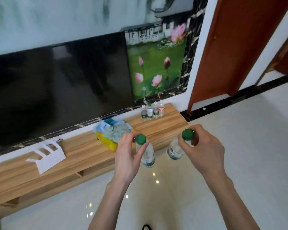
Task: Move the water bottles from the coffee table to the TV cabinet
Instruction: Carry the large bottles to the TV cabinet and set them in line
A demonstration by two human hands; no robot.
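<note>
My left hand [129,155] grips a clear water bottle [148,156] with a green cap just below the cap. In my right hand [204,150] hangs a second green-capped water bottle [174,151], held the same way by its neck. Both bottles hang upright over the floor, just in front of the wooden TV cabinet [83,151]. Several more water bottles [152,111] stand in a row at the cabinet's far right end, against the wall.
A pile of cloths on a yellow bag [114,133] lies on the cabinet beside my left hand. A white rack [47,155] sits further left. A dark TV [56,87] hangs above. A brown door [231,47] stands right; glossy white floor below.
</note>
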